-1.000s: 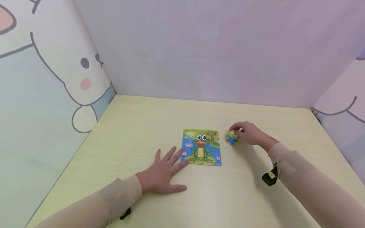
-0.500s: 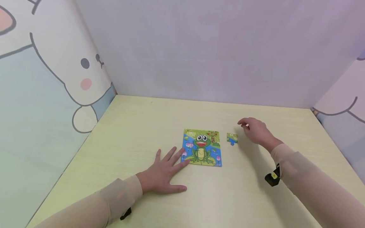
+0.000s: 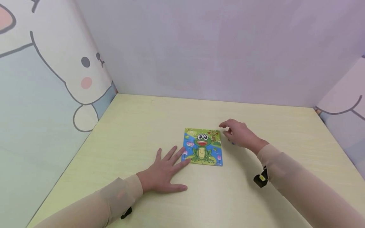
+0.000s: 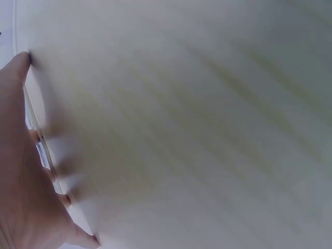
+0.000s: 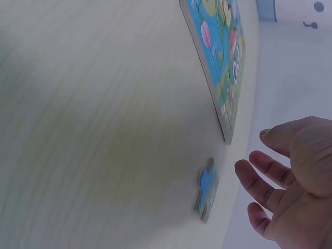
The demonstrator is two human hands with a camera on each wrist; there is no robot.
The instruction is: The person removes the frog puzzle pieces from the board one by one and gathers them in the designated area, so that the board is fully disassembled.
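A square frog puzzle (image 3: 201, 147) lies flat on the table, picture side up. My left hand (image 3: 161, 174) rests on the tabletop with fingers spread, and its fingertips touch the puzzle's left edge. Just beyond the puzzle's upper right corner hovers my right hand (image 3: 238, 133), fingers loosely bent, thumb and forefinger apart, nothing between them. Below it lies one loose puzzle piece (image 5: 206, 189), seen in the right wrist view, blue with a knob; in the head view the hand hides most of it. The left wrist view shows my thumb and fingertips on the table.
The pale wooden table (image 3: 142, 120) reaches back to a plain lilac wall (image 3: 199, 53). A left side panel (image 3: 42, 110) with a cartoon animal print and a similar right panel (image 3: 342, 95) border it.
My right hand set the loose piece down beside the puzzle and drew back to the right. Since then it has moved left, over the piece. My left hand has stayed put.
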